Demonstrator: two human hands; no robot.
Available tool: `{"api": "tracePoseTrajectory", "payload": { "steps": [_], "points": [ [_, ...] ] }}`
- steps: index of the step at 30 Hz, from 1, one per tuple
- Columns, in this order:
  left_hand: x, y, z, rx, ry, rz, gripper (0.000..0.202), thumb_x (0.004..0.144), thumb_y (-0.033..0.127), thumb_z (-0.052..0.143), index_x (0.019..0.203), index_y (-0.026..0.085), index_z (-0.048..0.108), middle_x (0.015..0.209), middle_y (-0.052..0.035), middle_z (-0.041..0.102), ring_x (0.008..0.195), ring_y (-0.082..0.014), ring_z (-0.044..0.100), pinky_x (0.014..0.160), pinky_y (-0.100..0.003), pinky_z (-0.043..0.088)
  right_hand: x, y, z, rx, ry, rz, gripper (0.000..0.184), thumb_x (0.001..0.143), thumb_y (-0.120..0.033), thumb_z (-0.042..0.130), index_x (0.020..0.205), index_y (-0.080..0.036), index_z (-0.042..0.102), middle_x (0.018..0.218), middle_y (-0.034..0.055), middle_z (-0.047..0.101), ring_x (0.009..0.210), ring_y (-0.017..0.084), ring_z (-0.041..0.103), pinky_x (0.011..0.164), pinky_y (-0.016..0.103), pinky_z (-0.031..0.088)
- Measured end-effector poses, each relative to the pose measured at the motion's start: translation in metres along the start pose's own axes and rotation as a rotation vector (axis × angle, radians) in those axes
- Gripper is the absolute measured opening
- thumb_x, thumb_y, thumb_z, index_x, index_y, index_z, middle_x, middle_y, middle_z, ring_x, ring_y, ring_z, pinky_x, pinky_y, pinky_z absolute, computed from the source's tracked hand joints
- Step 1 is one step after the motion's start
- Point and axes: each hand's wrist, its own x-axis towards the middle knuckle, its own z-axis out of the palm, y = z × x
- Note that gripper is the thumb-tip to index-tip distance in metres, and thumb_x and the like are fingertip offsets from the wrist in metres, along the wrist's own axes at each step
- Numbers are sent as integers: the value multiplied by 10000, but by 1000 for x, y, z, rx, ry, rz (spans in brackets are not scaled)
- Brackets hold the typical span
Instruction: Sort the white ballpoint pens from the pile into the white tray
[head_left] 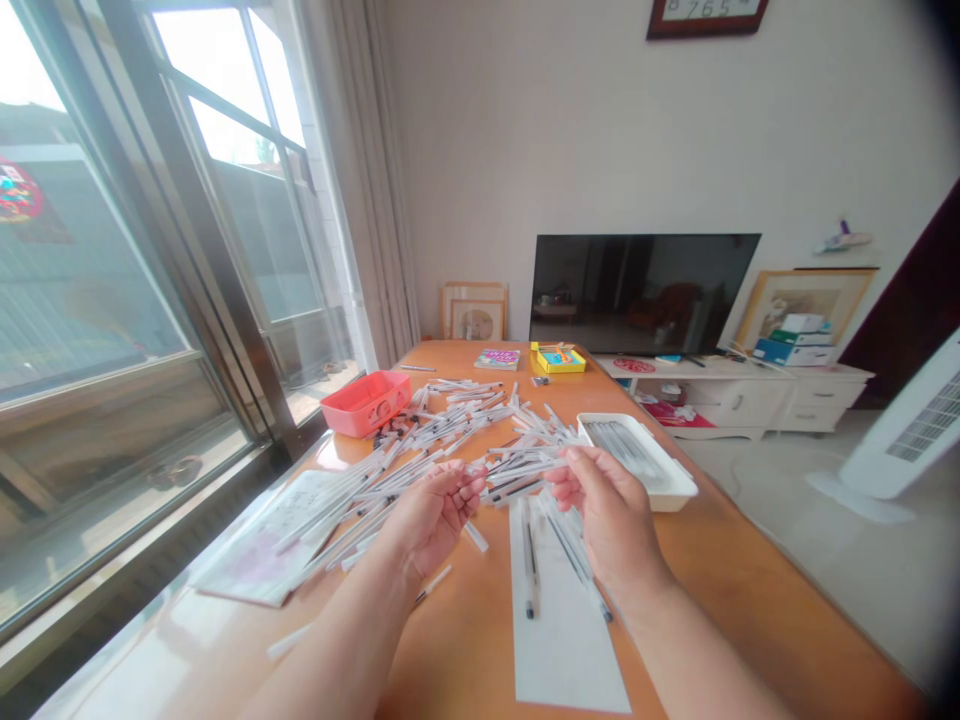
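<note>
My left hand and my right hand are raised over an orange table, fingers curled. Between them they pinch a thin clear pen, one end in each hand. A big heap of clear pen barrels spreads across the table behind and left of my hands. Under my right hand lies a white paper sheet with a few assembled pens on it.
A white tray holding pens sits right of my hands. A red plastic basket stands at the left edge near the window. A printed sheet lies front left. Books and a yellow box sit at the far end, before a television.
</note>
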Motion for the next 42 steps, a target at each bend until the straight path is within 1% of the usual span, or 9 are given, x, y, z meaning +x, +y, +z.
{"api": "tracePoseTrajectory", "payload": {
  "steps": [3, 7, 13, 17, 22, 33, 37, 40, 42],
  "points": [
    [1, -2, -1, 4, 26, 17, 111, 857, 151, 690, 926, 169, 605, 1036, -111, 748, 841, -153, 735, 670, -212, 561, -3, -1, 0, -18, -8, -20, 283, 869, -475, 681, 928, -201, 720, 795, 58, 738, 626, 159, 634, 573, 279, 499],
    [1, -4, -1, -5, 4, 25, 136, 866, 153, 688, 991, 167, 634, 1065, -105, 747, 880, -154, 741, 703, -211, 563, -5, -1, 0, -65, -27, -41, 294, 889, -487, 664, 957, -206, 715, 819, 56, 745, 631, 157, 641, 606, 291, 517],
    [-1, -6, 0, -1, 32, 20, 82, 872, 160, 688, 936, 150, 639, 884, -78, 747, 859, -167, 750, 687, -205, 558, -8, 3, 4, -131, -62, -72, 314, 905, -501, 643, 1005, -211, 714, 873, 63, 751, 646, 160, 651, 654, 319, 537],
    [-2, -6, 0, 7, 10, 28, 89, 867, 171, 694, 931, 149, 636, 911, -102, 754, 875, -183, 752, 699, -223, 565, -8, 6, 4, -154, -69, -73, 335, 908, -508, 637, 1028, -204, 711, 902, 75, 752, 681, 172, 664, 666, 328, 545],
    [0, -6, -2, 6, 21, 47, 103, 841, 145, 711, 904, 156, 631, 874, -83, 754, 852, -178, 753, 691, -214, 562, -10, 8, 5, -166, -96, -60, 339, 911, -508, 638, 1052, -206, 703, 929, 79, 751, 733, 186, 679, 679, 330, 550],
    [0, -7, -4, 19, 13, 44, 132, 834, 185, 733, 913, 156, 631, 901, -115, 758, 864, -187, 751, 706, -224, 555, -12, 9, 6, -203, -132, -49, 361, 908, -513, 629, 1063, -191, 681, 940, 94, 742, 752, 199, 682, 680, 338, 559],
    [0, -5, -5, 64, 3, 78, 130, 841, 223, 734, 896, 149, 641, 881, -108, 752, 849, -177, 742, 706, -217, 535, -10, 11, 5, -236, -198, 10, 328, 895, -494, 638, 1021, -192, 664, 903, 80, 734, 755, 193, 669, 671, 317, 546],
    [0, -4, -5, 112, 16, 137, 147, 843, 257, 734, 906, 148, 659, 867, -92, 745, 792, -151, 724, 701, -216, 515, -10, 12, 4, -331, -311, 61, 262, 889, -446, 643, 953, -192, 647, 802, 42, 702, 676, 159, 615, 609, 269, 490],
    [-1, -4, -3, 150, 18, 181, 182, 833, 293, 745, 916, 148, 675, 870, -84, 742, 763, -135, 704, 704, -220, 501, -12, 13, 5, -414, -393, 37, 226, 891, -417, 636, 934, -195, 642, 716, 4, 649, 621, 138, 561, 574, 249, 439]
  ]
}}
